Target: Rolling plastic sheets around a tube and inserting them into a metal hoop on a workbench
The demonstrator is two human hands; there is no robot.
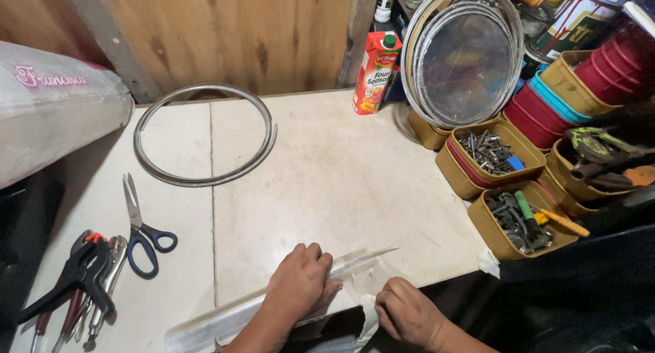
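Two bare hands, left hand [300, 279] and right hand [408, 313], seen from above at the lower edge of the head view. No gloves, rings, watch or bracelet on either. Both forearms bare as far as the frame shows, no sleeves in view. Short, unpainted fingernails. Knuckles and finger joints plainly visible.

scissors [142, 227] | pliers [82, 271] | metal ring [205, 135] | juice carton [375, 73] | hardware tubs [491, 158]
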